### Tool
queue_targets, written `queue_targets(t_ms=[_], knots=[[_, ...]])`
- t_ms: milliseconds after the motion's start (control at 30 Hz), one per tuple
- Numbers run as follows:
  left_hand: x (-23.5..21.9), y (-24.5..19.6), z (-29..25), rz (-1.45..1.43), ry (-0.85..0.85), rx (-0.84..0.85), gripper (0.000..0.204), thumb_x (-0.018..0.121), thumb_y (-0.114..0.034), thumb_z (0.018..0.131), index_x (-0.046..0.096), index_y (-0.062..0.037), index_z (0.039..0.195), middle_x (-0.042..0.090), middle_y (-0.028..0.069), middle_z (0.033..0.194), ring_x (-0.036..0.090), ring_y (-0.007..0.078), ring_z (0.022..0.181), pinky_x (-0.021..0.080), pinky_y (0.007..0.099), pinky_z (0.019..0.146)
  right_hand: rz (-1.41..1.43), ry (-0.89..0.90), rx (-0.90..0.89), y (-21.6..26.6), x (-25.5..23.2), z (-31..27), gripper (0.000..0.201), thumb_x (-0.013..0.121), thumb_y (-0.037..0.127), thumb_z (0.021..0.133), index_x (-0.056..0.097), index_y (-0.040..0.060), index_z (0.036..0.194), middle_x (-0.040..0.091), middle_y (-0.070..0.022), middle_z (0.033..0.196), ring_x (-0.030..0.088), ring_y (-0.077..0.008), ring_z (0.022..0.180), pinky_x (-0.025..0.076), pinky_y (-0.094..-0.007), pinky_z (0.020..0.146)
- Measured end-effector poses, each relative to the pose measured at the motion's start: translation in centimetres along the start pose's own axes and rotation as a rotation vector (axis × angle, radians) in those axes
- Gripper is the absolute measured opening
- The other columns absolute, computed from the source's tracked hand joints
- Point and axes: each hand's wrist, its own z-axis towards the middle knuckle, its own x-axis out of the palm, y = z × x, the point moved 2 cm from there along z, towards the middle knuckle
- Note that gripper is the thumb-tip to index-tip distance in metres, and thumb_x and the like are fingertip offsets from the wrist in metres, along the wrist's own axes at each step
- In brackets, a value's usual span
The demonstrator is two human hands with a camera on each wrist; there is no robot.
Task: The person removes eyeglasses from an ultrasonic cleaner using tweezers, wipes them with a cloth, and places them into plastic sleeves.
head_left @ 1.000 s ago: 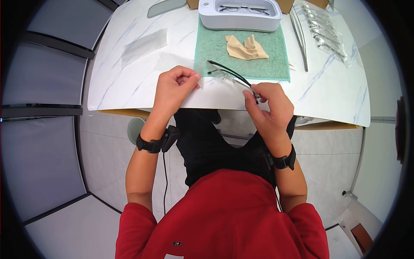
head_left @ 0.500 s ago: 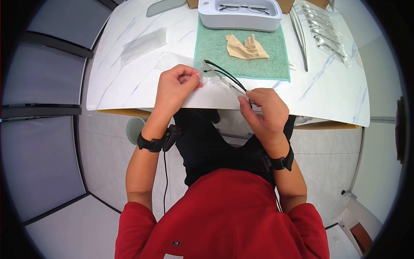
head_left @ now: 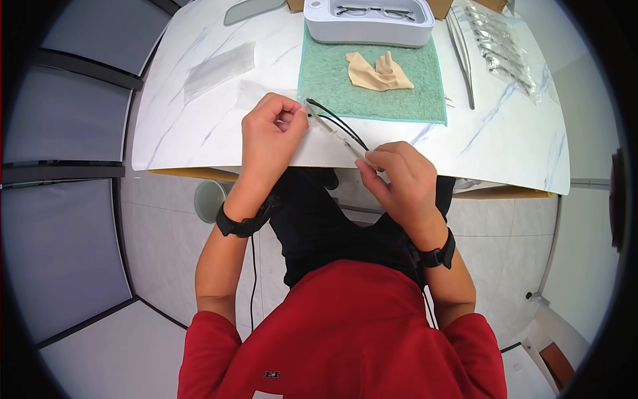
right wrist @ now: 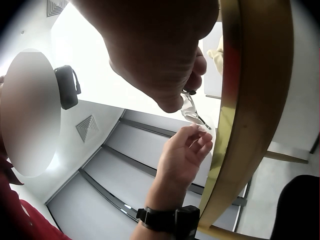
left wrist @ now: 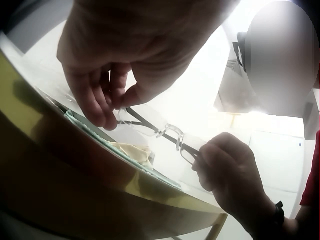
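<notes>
A pair of clear-framed eyeglasses [head_left: 339,124] with thin dark temples is held between both hands at the table's front edge. My right hand [head_left: 405,186] grips one end, thumb and fingers pinched at the hinge; the left wrist view shows the nose bridge [left wrist: 170,131] between the hands. The thumb and fingertips of my left hand [head_left: 271,132] pinch a thin clear film [left wrist: 123,117] close against the other lens. In the right wrist view, that lens end of the eyeglasses [right wrist: 189,108] reaches the left fingertips.
A beige cloth [head_left: 379,72] lies on a green towel [head_left: 325,63], under the front of a white ultrasonic cleaner [head_left: 369,32] holding another pair of glasses. Clear plastic sleeves [head_left: 219,70] lie left. Tweezers [head_left: 462,63] and a bag of packets [head_left: 498,46] lie right.
My right hand has moved left with the eyeglasses, so their far end now meets the left fingertips. The left hand has shifted only slightly and its wrist has turned.
</notes>
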Motion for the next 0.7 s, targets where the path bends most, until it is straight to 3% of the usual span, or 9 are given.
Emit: queue_targets(t_ms=[133, 200, 333, 400, 433, 500, 667, 700], knots=[[-0.1, -0.1, 0.1, 0.055, -0.054, 0.077, 0.008, 0.066, -0.003, 0.094, 0.064, 0.0035, 0.09, 0.067, 0.0049, 0.086, 0.07, 0.0122, 0.076, 0.056, 0.0245, 0.07, 0.047, 0.055, 0.085, -0.1, -0.1, 0.2, 0.023, 0.082, 0.003, 0.073, 0.064, 0.0055, 0.087, 0.064, -0.0065, 0.078, 0.063, -0.0242, 0.067, 0.052, -0.0347, 0.057], [-0.2, 0.2, 0.3, -0.066, -0.049, -0.044, 0.008, 0.066, -0.002, 0.094, 0.063, 0.0038, 0.089, 0.066, 0.0046, 0.088, 0.069, 0.0122, 0.075, 0.056, 0.0248, 0.07, 0.044, 0.064, 0.081, -0.2, -0.1, 0.3, 0.023, 0.082, 0.003, 0.073, 0.063, 0.0055, 0.086, 0.064, -0.0065, 0.078, 0.063, -0.0246, 0.067, 0.052, -0.0349, 0.057], [-0.3, 0.6, 0.2, -0.079, -0.05, -0.026, 0.007, 0.066, -0.002, 0.093, 0.063, 0.0035, 0.089, 0.065, 0.0036, 0.089, 0.069, 0.0119, 0.074, 0.056, 0.0256, 0.069, 0.028, 0.075, 0.025, -0.2, -0.1, 0.3, 0.023, 0.082, 0.003, 0.073, 0.064, 0.0055, 0.087, 0.063, -0.0065, 0.078, 0.064, -0.0246, 0.067, 0.051, -0.0348, 0.057], [-0.3, -0.1, 0.0, 0.102, -0.094, 0.143, 0.004, 0.066, 0.0, 0.091, 0.063, 0.0026, 0.09, 0.065, 0.0043, 0.088, 0.067, 0.0131, 0.073, 0.056, 0.0267, 0.067, 0.039, 0.08, 0.034, -0.2, -0.1, 0.4, 0.023, 0.082, 0.003, 0.073, 0.064, 0.0055, 0.087, 0.063, -0.0065, 0.077, 0.063, -0.0248, 0.066, 0.051, -0.0347, 0.056], [-0.2, -0.2, -0.1, 0.101, -0.094, 0.143, 0.004, 0.066, 0.0, 0.091, 0.063, 0.0026, 0.09, 0.065, 0.0043, 0.088, 0.067, 0.0131, 0.073, 0.056, 0.0267, 0.067, 0.075, 0.099, 0.102, -0.2, -0.1, 0.4, 0.021, 0.082, 0.003, 0.074, 0.064, 0.005, 0.086, 0.063, -0.0069, 0.077, 0.063, -0.0239, 0.065, 0.051, -0.0339, 0.055], [-0.1, -0.9, -0.3, 0.186, -0.126, 0.322, 0.003, 0.065, 0.002, 0.089, 0.062, 0.0017, 0.09, 0.064, 0.007, 0.087, 0.065, 0.0158, 0.072, 0.056, 0.0279, 0.066, 0.111, 0.118, 0.171, -0.2, -0.1, 0.7, 0.02, 0.082, 0.003, 0.075, 0.065, 0.0044, 0.086, 0.063, -0.0073, 0.077, 0.063, -0.0229, 0.063, 0.05, -0.0332, 0.055], [0.1, -2.5, -0.8, 0.215, -0.067, 0.415, 0.005, 0.066, 0.004, 0.088, 0.061, 0.0014, 0.089, 0.063, 0.0097, 0.087, 0.064, 0.0205, 0.072, 0.055, 0.0291, 0.065, 0.264, 0.081, 0.52, -0.6, 0.8, 1.7, 0.019, 0.084, 0.007, 0.08, 0.067, 0.0013, 0.088, 0.061, -0.0044, 0.068, 0.057, -0.0108, 0.056, 0.047, -0.0258, 0.054], [0.3, -2.9, -0.8, 0.231, -0.051, 0.442, 0.006, 0.066, 0.004, 0.087, 0.061, 0.0013, 0.089, 0.062, 0.0101, 0.086, 0.064, 0.0215, 0.071, 0.054, 0.0294, 0.064, 0.26, 0.08, 0.521, -0.7, 1.2, 2.0, 0.019, 0.084, 0.007, 0.08, 0.067, 0.0013, 0.088, 0.061, -0.0044, 0.068, 0.057, -0.0108, 0.056, 0.047, -0.0258, 0.054]])
